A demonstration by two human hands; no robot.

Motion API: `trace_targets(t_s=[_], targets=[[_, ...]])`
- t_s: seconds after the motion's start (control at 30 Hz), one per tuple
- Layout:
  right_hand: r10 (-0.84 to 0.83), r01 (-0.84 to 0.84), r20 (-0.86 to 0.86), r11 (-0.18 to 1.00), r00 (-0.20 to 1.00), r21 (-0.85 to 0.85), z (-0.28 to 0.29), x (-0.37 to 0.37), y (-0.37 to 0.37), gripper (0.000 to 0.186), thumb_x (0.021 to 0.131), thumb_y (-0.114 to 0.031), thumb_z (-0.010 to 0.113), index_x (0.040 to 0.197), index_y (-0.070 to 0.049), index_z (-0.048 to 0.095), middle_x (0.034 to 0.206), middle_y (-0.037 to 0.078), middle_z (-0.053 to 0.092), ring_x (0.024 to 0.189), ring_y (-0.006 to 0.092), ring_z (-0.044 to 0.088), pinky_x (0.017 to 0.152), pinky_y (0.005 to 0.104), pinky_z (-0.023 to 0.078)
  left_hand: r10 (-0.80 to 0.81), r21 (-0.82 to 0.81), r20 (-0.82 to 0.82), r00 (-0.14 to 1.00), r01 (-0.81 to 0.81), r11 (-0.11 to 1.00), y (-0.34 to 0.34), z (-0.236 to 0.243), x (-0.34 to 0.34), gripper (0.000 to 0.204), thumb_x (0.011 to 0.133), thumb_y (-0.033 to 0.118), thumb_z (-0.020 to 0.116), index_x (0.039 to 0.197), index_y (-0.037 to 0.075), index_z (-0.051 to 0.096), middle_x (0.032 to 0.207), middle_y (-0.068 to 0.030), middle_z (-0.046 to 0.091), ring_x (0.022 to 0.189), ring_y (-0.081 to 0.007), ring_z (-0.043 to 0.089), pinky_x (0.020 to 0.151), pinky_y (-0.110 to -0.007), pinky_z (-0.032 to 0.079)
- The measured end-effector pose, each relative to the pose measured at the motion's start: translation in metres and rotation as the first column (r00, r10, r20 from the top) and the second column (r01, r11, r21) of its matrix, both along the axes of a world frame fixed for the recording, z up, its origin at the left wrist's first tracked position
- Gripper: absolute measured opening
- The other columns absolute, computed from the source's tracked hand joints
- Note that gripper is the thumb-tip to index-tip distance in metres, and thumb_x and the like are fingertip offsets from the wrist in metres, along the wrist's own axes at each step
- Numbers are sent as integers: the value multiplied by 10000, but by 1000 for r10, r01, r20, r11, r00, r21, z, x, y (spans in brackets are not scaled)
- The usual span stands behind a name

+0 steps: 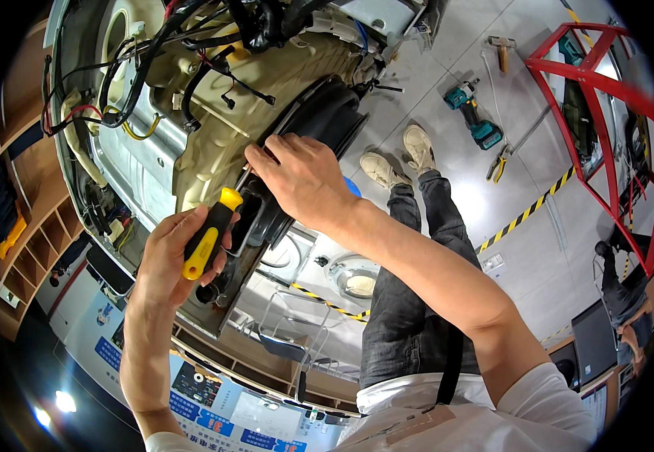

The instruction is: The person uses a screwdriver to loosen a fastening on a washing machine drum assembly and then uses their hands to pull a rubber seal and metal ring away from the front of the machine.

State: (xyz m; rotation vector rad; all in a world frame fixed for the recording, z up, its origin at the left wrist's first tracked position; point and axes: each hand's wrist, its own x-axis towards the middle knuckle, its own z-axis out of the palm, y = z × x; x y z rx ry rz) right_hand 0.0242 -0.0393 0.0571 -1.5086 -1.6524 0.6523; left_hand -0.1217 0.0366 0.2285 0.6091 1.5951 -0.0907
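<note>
My left hand (163, 252) is wrapped round the yellow and black handle of a screwdriver (205, 241), held at a slant beside an opened car body (150, 154). I cannot make out the screwdriver's tip. Up and to the right of it, my right hand (304, 181) bends over the edge of the body panel. Its fingers are curled and pressed together at that edge, and what they grip is hidden. A black wheel (331, 117) shows just beyond the right hand. Loose dark wiring (150, 56) and connectors hang over the pale metal of the car.
On the tiled floor lie a teal cordless drill (474, 113), a hammer (502, 54) and pliers (497, 166). A red metal frame (598, 79) stands at the right, near black-and-yellow floor tape (532, 207). Another person (628, 324) is at the far right. Wooden shelves (37, 260) line the left.
</note>
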Motion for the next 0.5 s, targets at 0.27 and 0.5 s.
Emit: trace_targets(t_s=[0.27, 0.5], targets=[[12, -12, 57, 1000, 998, -8, 3, -1, 3, 334, 769, -128, 689, 1086, -24, 666, 1023, 137, 681, 857, 247, 671, 700, 359, 542, -472, 214, -303, 828, 542, 812, -8, 14, 8, 414, 901, 68, 700, 1286, 24, 554, 950, -73, 631, 642, -90, 573, 520, -229, 446], [-4, 4, 32, 1000, 999, -13, 4, -2, 8, 342, 745, -110, 709, 1074, -28, 662, 978, 115, 662, 853, 241, 670, 677, 346, 543, -542, 345, -677, 499, 865, 365, -17, 8, 18, 283, 906, 86, 699, 1161, 4, 608, 936, -100, 665, 828, -147, 624, 762, -286, 509]])
